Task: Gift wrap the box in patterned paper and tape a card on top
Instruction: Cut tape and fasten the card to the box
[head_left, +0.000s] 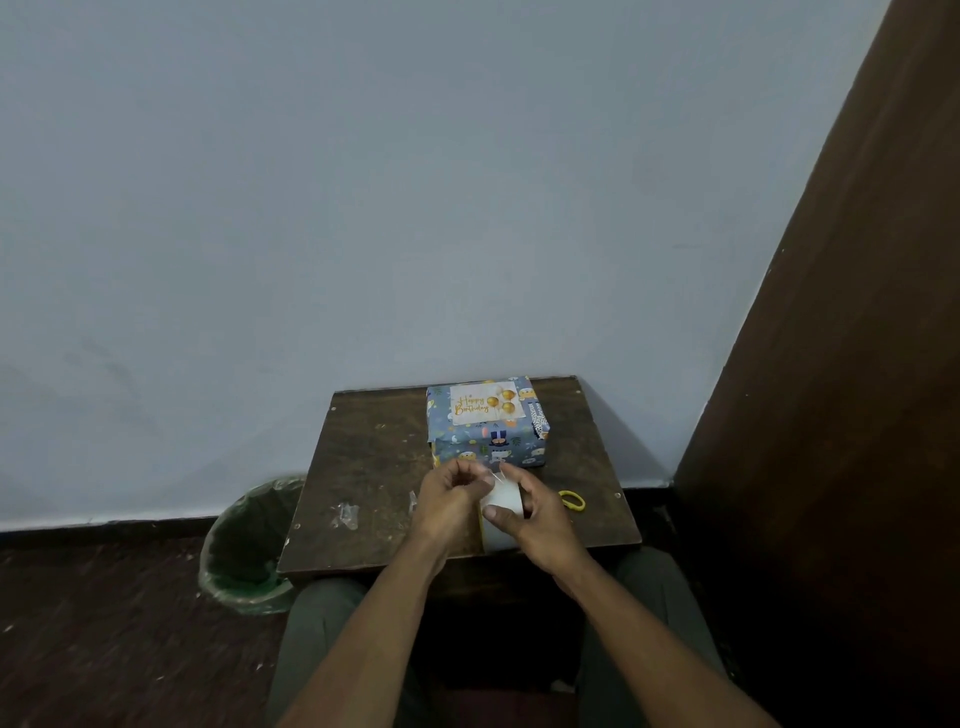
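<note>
"Happy Birthday" in gold script, on white card atop box

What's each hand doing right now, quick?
Left hand: fingers curled, pinching the free end of the clear tape.
Right hand: holds the tape roll in its grip, thumb on the roll's near side.
</note>
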